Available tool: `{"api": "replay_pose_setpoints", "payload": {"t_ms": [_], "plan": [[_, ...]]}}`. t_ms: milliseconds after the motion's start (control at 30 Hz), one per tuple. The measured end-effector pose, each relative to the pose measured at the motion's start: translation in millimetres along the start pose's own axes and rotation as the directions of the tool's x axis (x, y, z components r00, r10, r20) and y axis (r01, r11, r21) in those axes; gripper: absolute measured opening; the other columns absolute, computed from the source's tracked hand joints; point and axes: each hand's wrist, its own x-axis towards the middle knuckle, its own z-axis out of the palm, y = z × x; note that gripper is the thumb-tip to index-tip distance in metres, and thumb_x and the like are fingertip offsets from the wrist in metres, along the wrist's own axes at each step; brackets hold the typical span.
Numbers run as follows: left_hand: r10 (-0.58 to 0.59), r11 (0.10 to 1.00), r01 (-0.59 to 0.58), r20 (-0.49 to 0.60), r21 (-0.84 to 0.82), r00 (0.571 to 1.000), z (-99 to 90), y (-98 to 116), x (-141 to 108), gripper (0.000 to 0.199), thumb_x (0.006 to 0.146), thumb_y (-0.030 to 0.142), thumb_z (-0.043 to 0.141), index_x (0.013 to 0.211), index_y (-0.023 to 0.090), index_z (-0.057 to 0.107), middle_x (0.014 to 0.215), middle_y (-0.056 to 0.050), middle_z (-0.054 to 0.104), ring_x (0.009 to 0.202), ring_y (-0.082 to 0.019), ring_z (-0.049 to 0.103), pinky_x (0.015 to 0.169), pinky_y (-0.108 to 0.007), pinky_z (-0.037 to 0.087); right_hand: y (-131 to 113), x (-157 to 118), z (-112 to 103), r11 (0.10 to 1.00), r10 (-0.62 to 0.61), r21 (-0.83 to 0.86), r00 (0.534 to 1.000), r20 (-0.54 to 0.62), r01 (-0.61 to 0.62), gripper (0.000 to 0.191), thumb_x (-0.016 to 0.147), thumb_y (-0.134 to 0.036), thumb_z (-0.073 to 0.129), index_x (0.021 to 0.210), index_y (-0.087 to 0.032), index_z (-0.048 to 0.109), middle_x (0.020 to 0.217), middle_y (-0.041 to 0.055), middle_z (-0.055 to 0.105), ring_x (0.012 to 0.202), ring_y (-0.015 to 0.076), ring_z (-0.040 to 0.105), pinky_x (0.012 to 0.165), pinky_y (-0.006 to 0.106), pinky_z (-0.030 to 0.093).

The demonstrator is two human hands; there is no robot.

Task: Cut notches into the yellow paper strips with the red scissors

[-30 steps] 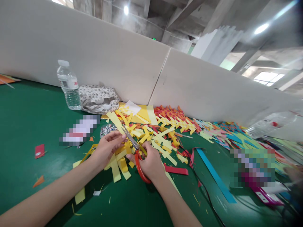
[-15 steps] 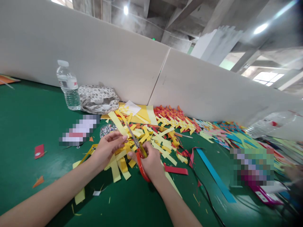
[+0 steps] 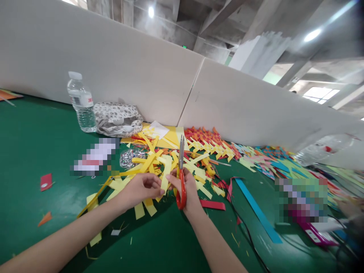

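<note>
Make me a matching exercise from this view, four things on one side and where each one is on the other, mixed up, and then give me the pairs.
Things:
1. scissors
2. pale yellow strip
3. long blue strip
4. standing bottle

Places:
A. flat on the green table, right of both hands
B. beside the patterned pouch
C. in the right hand
D. at the left hand's fingers

Pairs: 1-C, 2-D, 3-A, 4-B
</note>
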Motion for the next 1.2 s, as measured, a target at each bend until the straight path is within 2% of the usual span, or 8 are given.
{"api": "replay_pose_setpoints", "payload": {"t_ms": [233, 367, 533, 767, 933, 1000, 1100, 1200], "plan": [[0.033, 0.999, -0.037, 0.125, 0.024, 0.992, 1.6, -4.2, 0.3, 0.009, 0.058, 0.02, 0.065, 0.065, 0.018, 0.06, 0.06, 0.001, 0.062, 0.056, -0.012, 0.057, 0.056, -0.023, 0.043, -2.5, 2.8, -1.2, 0.994, -0.048, 0.089, 0.991, -0.126, 0.059, 0.029, 0.056, -0.019, 0.069, 0.072, -0.018, 0.045, 0.061, -0.0066, 0.051, 0.046, 0.006, 0.048, 0.043, 0.019, 0.043], [0.044, 0.998, -0.05, 0.131, 0.041, 0.99, 1.1, -5.2, 0.0, 0.011, 0.057, 0.022, 0.067, 0.065, 0.017, 0.061, 0.061, 0.002, 0.061, 0.055, -0.011, 0.055, 0.055, -0.022, 0.042, -3.9, 2.5, -1.5, 0.993, -0.08, 0.076, 0.982, -0.172, 0.094, 0.028, 0.057, -0.018, 0.068, 0.072, -0.019, 0.045, 0.062, -0.007, 0.051, 0.044, 0.0054, 0.047, 0.044, 0.019, 0.043], [0.042, 0.998, -0.049, 0.133, 0.047, 0.99, 1.8, -3.0, -1.4, 0.01, 0.057, 0.021, 0.067, 0.064, 0.017, 0.06, 0.06, 0.002, 0.06, 0.055, -0.01, 0.054, 0.054, -0.021, 0.041, -2.7, 2.5, -3.0, 0.99, -0.106, 0.077, 0.979, -0.171, 0.12, 0.026, 0.058, -0.018, 0.068, 0.074, -0.019, 0.047, 0.063, -0.0067, 0.051, 0.047, 0.0061, 0.048, 0.047, 0.02, 0.044], [0.077, 0.995, -0.08, 0.043, 0.06, 0.996, 1.2, -4.8, 0.5, 0.016, 0.06, 0.025, 0.065, 0.073, 0.018, 0.059, 0.061, 0.001, 0.062, 0.055, -0.012, 0.056, 0.055, -0.024, 0.043, -3.3, 5.7, -6.1, 0.983, -0.141, 0.076, 0.946, -0.292, 0.169, 0.028, 0.058, -0.023, 0.07, 0.073, -0.019, 0.047, 0.063, -0.0064, 0.052, 0.046, 0.0058, 0.048, 0.047, 0.02, 0.044], [0.104, 0.994, -0.104, -0.016, 0.019, 0.994, -0.4, 0.6, 0.1, 0.015, 0.061, 0.021, 0.064, 0.073, 0.019, 0.055, 0.061, 0.001, 0.062, 0.056, -0.012, 0.058, 0.055, -0.023, 0.044, -6.3, 8.2, -12.1, 0.979, -0.117, 0.108, 0.911, -0.396, 0.173, 0.028, 0.059, -0.025, 0.07, 0.074, -0.019, 0.048, 0.073, -0.0048, 0.052, 0.05, 0.0058, 0.051, 0.048, 0.02, 0.045], [0.114, 0.993, -0.115, -0.062, -0.008, 0.991, -0.6, 4.0, -0.4, 0.016, 0.062, 0.024, 0.064, 0.073, 0.019, 0.054, 0.065, 0.0, 0.062, 0.058, -0.012, 0.058, 0.054, -0.023, 0.045, -6.3, 8.5, -13.0, 0.98, -0.104, 0.121, 0.919, -0.38, 0.161, 0.028, 0.058, -0.026, 0.07, 0.075, -0.019, 0.048, 0.072, -0.0048, 0.052, 0.05, 0.0057, 0.051, 0.047, 0.02, 0.045], [0.087, 0.994, -0.094, -0.112, -0.058, 0.99, -0.4, 7.2, -1.3, 0.019, 0.065, 0.03, 0.061, 0.079, 0.02, 0.053, 0.073, -0.002, 0.063, 0.067, -0.014, 0.06, 0.054, -0.023, 0.046, -2.6, 6.9, -9.4, 0.992, -0.059, 0.093, 0.963, -0.264, 0.086, 0.029, 0.058, -0.027, 0.07, 0.074, -0.019, 0.047, 0.066, -0.0053, 0.052, 0.047, 0.0066, 0.05, 0.047, 0.021, 0.045], [0.038, 0.997, -0.043, -0.062, -0.069, 0.997, -0.5, 5.4, -1.1, 0.027, 0.065, 0.031, 0.062, 0.086, 0.02, 0.051, 0.069, -0.002, 0.063, 0.067, -0.016, 0.061, 0.055, -0.024, 0.047, 3.4, 3.5, -3.3, 1.0, -0.016, -0.019, 0.993, -0.115, 0.014, 0.03, 0.056, -0.029, 0.069, 0.074, -0.019, 0.047, 0.063, -0.0051, 0.052, 0.049, 0.0086, 0.051, 0.048, 0.022, 0.045]]}}
